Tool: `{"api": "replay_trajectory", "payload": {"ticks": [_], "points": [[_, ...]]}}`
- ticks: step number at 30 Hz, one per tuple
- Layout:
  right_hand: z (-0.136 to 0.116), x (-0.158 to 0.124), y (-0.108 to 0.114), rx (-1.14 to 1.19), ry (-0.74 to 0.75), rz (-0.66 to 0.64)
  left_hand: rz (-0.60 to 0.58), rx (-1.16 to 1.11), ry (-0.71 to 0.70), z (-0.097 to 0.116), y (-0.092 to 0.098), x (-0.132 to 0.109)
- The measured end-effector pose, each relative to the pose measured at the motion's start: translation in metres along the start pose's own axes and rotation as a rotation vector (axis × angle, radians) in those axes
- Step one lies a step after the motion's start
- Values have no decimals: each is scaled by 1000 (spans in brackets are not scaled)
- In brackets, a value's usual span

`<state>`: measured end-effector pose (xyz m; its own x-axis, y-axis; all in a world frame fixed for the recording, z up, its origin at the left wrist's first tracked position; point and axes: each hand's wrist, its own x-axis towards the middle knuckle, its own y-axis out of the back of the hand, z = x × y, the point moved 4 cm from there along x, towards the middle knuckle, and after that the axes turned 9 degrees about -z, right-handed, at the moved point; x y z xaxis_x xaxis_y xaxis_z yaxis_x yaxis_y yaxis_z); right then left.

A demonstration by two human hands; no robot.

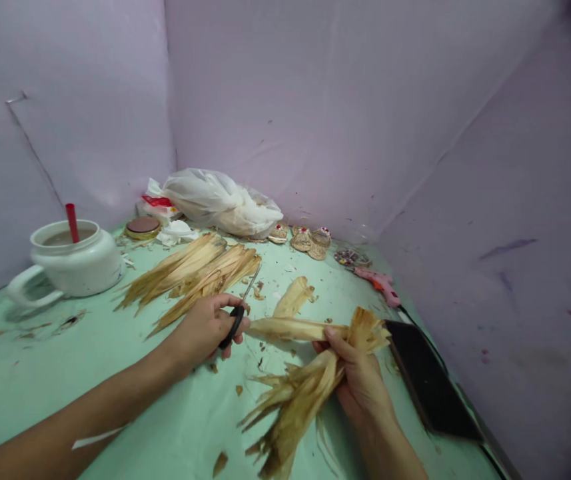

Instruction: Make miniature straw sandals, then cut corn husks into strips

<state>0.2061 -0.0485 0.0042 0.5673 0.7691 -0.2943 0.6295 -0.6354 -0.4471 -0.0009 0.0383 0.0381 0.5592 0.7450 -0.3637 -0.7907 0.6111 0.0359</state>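
My left hand (211, 325) is closed round the black handles of a pair of scissors (238, 319), whose thin blades point up and away. In my right hand (360, 377) I grip several dry, tan corn husks (298, 413); one bunch hangs down toward me with split, frayed ends. One pale husk strip from the same grip points left, its tip close to my left hand. A loose husk piece (292, 298) lies on the table just beyond that strip. Past my left hand, flat stacks of husks (200, 270) rest side by side.
A white mug-like pot (75, 260) with a red stick stands at left. Along the back are a round tin (142, 228), a white plastic bag (220, 203) and small woven ornaments (310, 241). At right lie a pink glue gun (379, 283) and a dark flat slab (430, 380).
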Motion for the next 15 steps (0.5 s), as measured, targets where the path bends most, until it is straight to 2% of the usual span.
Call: {"api": "replay_trajectory", "payload": {"ticks": [5, 8, 11, 15], "points": [[0, -3, -7, -109, -20, -106, 151, 144, -179, 2, 4, 6], [0, -6, -12, -143, -33, -148, 82, 273, -279, 1, -3, 12], [0, -8, -17, -141, -41, -194, -10, 457, -300, 0, -17, 13], [1, -10, -18, -163, -94, -233, 16, 585, -318, 0, -23, 15]]}}
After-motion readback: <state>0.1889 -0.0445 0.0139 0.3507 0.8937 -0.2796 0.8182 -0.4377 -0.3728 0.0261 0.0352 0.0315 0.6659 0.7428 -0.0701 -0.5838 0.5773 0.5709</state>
